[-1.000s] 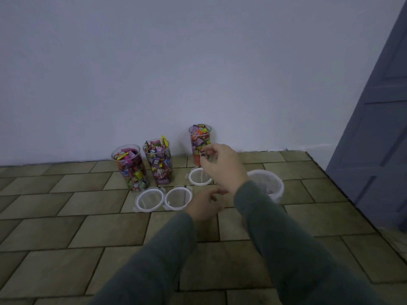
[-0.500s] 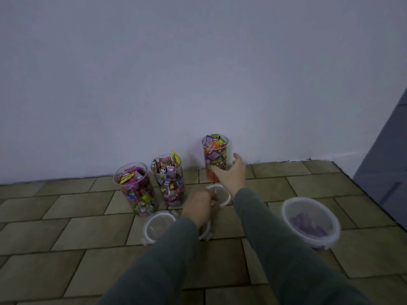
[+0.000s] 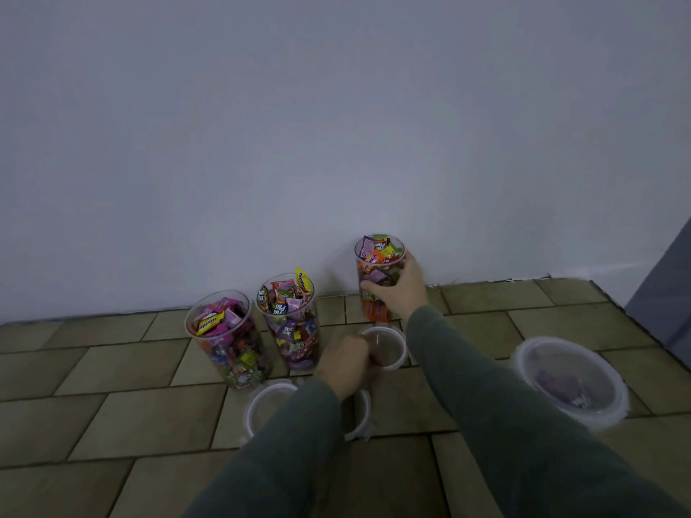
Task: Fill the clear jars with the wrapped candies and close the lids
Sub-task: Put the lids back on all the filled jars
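Gripped around its side by the right hand (image 3: 398, 289), the rightmost candy jar (image 3: 378, 272) is kept upright by the wall, full and lidless. On the tiled floor (image 3: 112, 401) at far right, a round tub (image 3: 572, 383) is seen with few candies left. Two more filled, uncapped jars (image 3: 230, 340) (image 3: 291, 319) are placed left. One clear lid (image 3: 387, 347) is pinched at its edge by the left hand (image 3: 346, 364); two other lids (image 3: 267, 403) (image 3: 359, 413) are laid just nearer.
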Motion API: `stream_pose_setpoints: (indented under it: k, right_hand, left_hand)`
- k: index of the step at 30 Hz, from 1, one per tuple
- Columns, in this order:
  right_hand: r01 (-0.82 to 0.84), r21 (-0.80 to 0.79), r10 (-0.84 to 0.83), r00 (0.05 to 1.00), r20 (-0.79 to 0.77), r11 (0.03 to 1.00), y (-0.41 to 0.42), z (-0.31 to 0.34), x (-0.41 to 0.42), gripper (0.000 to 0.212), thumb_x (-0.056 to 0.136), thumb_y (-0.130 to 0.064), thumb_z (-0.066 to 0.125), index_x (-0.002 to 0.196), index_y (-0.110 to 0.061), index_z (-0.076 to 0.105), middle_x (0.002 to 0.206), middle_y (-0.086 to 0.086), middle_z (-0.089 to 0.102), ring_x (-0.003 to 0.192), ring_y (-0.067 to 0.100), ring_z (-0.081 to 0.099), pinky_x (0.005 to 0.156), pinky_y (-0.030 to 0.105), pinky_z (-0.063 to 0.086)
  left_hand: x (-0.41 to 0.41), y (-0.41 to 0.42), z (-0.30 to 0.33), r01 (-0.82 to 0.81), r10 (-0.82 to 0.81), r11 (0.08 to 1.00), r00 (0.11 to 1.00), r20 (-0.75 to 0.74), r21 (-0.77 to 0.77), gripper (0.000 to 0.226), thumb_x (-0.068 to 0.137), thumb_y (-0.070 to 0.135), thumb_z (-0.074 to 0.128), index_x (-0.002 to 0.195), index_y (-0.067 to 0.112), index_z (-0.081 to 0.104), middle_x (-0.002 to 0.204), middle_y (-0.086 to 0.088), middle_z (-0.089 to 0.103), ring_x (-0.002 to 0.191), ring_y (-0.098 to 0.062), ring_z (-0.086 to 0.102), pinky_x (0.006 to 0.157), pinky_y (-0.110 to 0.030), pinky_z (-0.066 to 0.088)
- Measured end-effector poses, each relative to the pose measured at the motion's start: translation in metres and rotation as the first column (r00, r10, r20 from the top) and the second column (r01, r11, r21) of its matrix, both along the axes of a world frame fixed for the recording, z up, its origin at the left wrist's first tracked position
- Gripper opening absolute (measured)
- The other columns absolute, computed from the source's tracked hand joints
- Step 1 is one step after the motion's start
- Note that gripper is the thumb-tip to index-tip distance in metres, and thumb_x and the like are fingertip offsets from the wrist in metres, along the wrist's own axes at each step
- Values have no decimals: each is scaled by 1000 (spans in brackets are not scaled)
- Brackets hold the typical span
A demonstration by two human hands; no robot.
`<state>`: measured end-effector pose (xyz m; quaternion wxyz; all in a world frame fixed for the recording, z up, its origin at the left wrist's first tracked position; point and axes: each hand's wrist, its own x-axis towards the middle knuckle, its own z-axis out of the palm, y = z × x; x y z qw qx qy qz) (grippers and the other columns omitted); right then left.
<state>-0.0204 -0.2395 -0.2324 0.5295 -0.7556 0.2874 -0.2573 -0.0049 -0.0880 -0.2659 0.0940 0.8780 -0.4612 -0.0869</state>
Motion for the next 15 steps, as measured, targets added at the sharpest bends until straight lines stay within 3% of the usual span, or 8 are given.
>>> stream_pose_setpoints:
  k: [5, 7, 10, 13, 15]
  right_hand:
    - [95, -102, -104, 991, -81, 990, -4, -8, -22, 92, 61, -41, 86, 136, -13, 40, 123, 8, 40, 120, 24, 46, 104, 42, 45]
    - [92, -122, -102, 991, -84, 988, -4, -8, -34, 91, 60, -42, 85, 134, -12, 40, 123, 7, 40, 121, 23, 45, 103, 42, 46]
    - [67, -50, -68, 998, -11, 996, 0, -7, -52, 86, 63, -28, 86, 133, -9, 39, 125, 7, 42, 119, 20, 46, 102, 36, 45]
    - [-24, 95, 18, 998, 59, 995, 5, -5, -77, 78, 68, -19, 86, 130, -13, 38, 123, 2, 52, 116, 18, 52, 94, 27, 45]
    - [-91, 104, 84, 994, 73, 990, 10, -4, -94, 74, 68, -19, 87, 123, -21, 38, 117, -2, 54, 111, 14, 54, 88, 21, 45]
  left_hand:
    - [-11, 13, 7, 104, -87, 951, 994, 70, -290, 17, 95, 21, 52, 108, 16, 61, 111, -1, 58, 106, -20, 45, 89, -33, 39]
    - [-18, 20, 13, 10, -27, 897, 999, -31, -442, 11, 98, 23, 49, 104, 22, 58, 104, 5, 52, 100, -9, 45, 84, -28, 40]
    - [-30, 30, 18, -94, -5, 785, 988, -157, -613, 11, 101, 28, 43, 95, 31, 51, 94, 9, 50, 89, 3, 46, 74, -21, 39]
    - [-41, 40, 28, -229, -1, 619, 957, -292, -751, 21, 103, 20, 38, 91, 32, 50, 81, 8, 51, 74, -3, 48, 65, -16, 38]
    - [-50, 42, 41, -312, -20, 534, 925, -381, -786, 22, 104, 17, 36, 93, 28, 52, 79, 6, 51, 71, -4, 48, 64, -16, 39]
